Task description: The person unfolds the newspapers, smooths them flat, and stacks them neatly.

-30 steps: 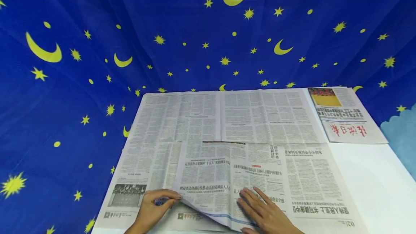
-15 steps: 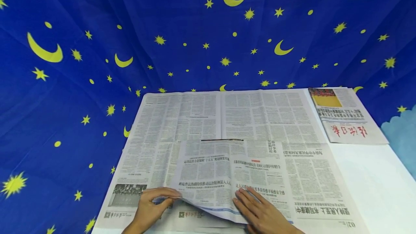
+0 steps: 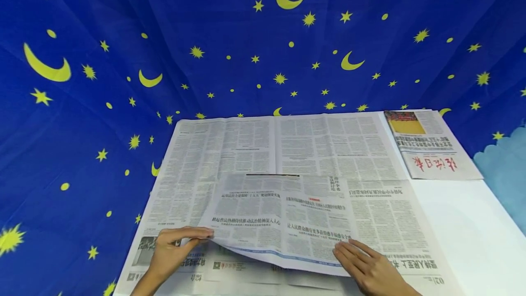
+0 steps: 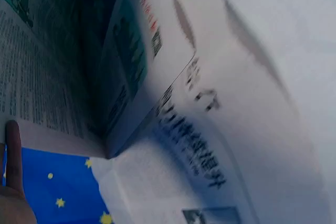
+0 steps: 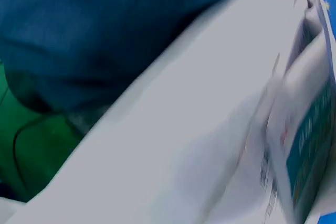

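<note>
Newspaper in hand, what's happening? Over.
Left hand pinching top newspaper, near edge raised. Right hand touching its right side. Folded newspaper apart, out of the way.

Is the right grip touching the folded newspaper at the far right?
No, the right grip touches the near newspaper, well apart from the folded one.

In the head view both my forearms run off the bottom edge, my left hand (image 3: pixel 174 248) covers part of a grey photo (image 3: pixel 144 251) on the spread newspaper (image 3: pixel 246 143), and I can't see my right hand's (image 3: pixel 375 267) thumb well enough to tell whether it pinches the upper sheet (image 3: pixel 246 214). That sheet hides the print beneath it, and its small columns are too fine for me to read. My left wrist view crops most of the hand, while my right one blurs the paper and cuts off the dark cloth (image 5: pixel 105 30).
</note>
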`<state>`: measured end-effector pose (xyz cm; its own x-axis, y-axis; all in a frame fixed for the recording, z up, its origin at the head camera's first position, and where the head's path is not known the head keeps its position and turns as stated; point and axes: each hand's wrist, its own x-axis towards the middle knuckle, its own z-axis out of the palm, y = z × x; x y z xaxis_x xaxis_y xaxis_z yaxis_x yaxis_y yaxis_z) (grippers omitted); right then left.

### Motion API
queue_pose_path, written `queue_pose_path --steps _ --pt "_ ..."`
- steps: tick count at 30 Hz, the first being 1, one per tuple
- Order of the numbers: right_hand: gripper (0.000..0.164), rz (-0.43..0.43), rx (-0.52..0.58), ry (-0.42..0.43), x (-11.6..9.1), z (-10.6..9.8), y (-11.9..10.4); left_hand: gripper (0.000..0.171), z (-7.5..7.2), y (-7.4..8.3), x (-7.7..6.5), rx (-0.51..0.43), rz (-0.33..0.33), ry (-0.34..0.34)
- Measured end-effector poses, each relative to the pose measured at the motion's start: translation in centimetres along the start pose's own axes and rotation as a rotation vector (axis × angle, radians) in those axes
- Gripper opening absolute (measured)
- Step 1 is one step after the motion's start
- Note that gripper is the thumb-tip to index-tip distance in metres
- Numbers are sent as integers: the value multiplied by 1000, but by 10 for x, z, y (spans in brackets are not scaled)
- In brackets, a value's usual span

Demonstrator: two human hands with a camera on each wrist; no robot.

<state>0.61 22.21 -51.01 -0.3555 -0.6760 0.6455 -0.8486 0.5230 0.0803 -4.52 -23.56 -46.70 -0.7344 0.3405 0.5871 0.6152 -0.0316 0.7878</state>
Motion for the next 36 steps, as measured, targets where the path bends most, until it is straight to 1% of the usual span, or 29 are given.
queue_pose_path --steps 2,6,7,10,11,13,15,18,21,23,25,28,31,33,34,36 --pt "44 15 -29 2 -4 -7 6 42 -4 0 3 10 33 -2" --pt "45 52 -54 1 -10 -18 15 45 -6 1 6 8 86 -23" --pt "45 56 -55 -1 -11 -19 18 48 -6 1 6 4 92 -30" --pt "43 65 -21 35 -11 -22 23 62 -7 -1 5 8 109 -37" --pt "42 66 -6 51 -11 -22 24 66 -6 -1 5 31 115 -32" --pt "40 72 30 89 -9 -23 26 70 -6 -1 6 112 125 -10" --pt "38 84 78 137 -6 -23 29 71 -5 -1 8 219 138 20" --pt "38 132 164 210 2 -26 33 70 -4 -1 13 365 173 60" --pt "38 193 261 287 9 -28 38 66 -5 -2 20 433 204 87" --pt "37 229 312 335 14 -29 42 63 -5 -3 26 438 223 89" --pt "37 265 343 373 18 -30 46 61 -6 -4 31 429 216 82" --pt "39 316 374 405 22 -33 53 58 -6 -6 40 400 220 71" --pt "35 359 388 412 25 -36 62 57 -7 -8 50 347 232 76" --pt "24 368 383 412 28 -37 70 56 -8 -8 57 319 237 86" --pt "21 370 377 411 30 -38 74 56 -9 -8 60 311 237 93" --pt "29 371 395 405 33 -40 83 54 -10 -8 67 304 234 110"
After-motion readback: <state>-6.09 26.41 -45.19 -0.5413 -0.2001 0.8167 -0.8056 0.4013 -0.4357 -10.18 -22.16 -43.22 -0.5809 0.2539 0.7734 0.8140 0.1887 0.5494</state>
